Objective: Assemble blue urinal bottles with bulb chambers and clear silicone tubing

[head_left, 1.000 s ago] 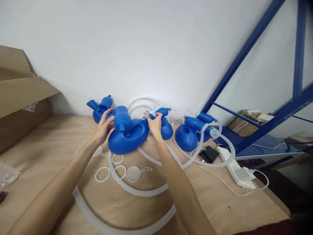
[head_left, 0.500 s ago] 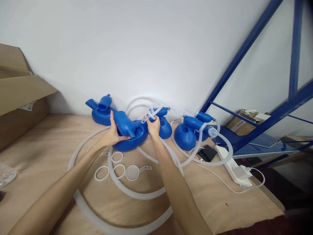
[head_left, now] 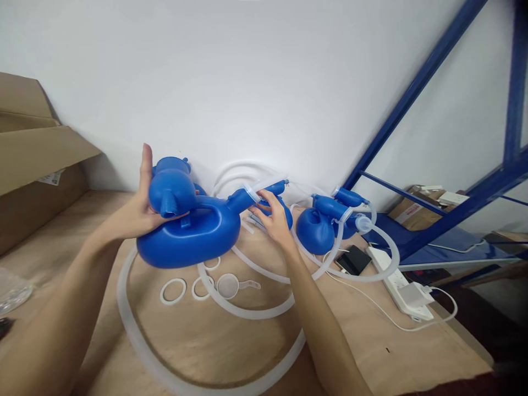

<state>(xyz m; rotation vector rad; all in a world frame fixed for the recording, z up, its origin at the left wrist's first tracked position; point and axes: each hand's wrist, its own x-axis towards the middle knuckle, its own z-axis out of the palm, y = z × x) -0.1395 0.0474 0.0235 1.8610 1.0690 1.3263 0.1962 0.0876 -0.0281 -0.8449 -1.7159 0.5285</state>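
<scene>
My left hand (head_left: 142,206) grips a blue plastic urinal bottle (head_left: 185,247) near its rear end, thumb raised. A blue spouted adapter (head_left: 171,187) rests against that hand above the bottle's handle; the fingers are largely hidden behind it. The bottle is lifted and tilted, its neck pointing right. Around the neck's mouth sits a translucent ring (head_left: 249,192) with a strap, and the bent fingers of my right hand (head_left: 270,212) close on it. Several white rings (head_left: 173,291) and a translucent strapped cap (head_left: 227,286) lie on the table below.
Translucent hose (head_left: 138,341) loops across the wooden table. More blue bottles (head_left: 315,231) with hoses stand at right, near a black phone (head_left: 353,259) and a white power strip (head_left: 396,280). An open cardboard box (head_left: 45,159) is at left; a blue metal rack (head_left: 416,93) rises at right.
My left hand has raised the bottle and adapter and moved them left, nearer the camera. The translucent ring, earlier in my right hand by the bottle, now sits around its neck.
</scene>
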